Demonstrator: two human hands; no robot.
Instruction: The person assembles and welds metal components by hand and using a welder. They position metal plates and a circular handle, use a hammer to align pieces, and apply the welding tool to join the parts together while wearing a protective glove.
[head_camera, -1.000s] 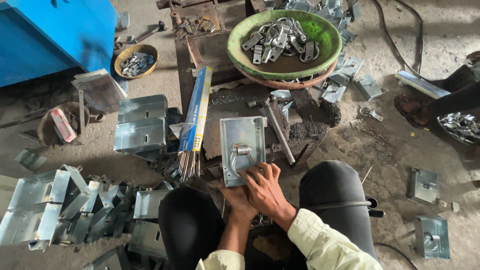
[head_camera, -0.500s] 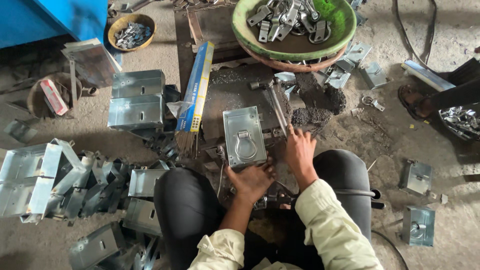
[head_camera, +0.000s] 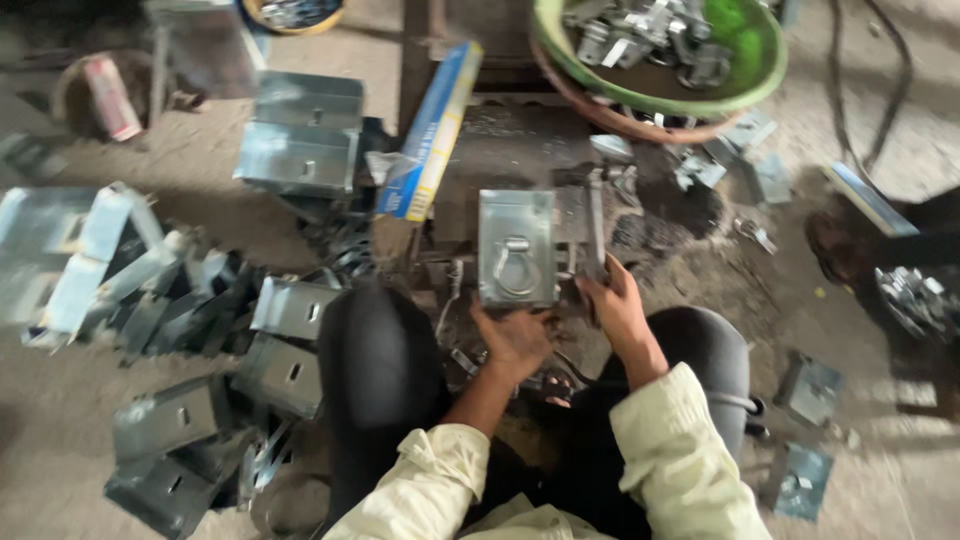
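I see the green bowl (head_camera: 750, 45) of metal fittings well beyond my fingers, stacked steel boxes (head_camera: 300, 135) far off to their left, and a blue carton (head_camera: 435, 125) leaning between. The plate (head_camera: 517, 248) with its ring handle lies flat just ahead of my left hand (head_camera: 512, 340), fingertips spread open and touching its near edge. My right hand (head_camera: 615, 300) is curled around the hammer (head_camera: 594, 225) handle, just right of the plate
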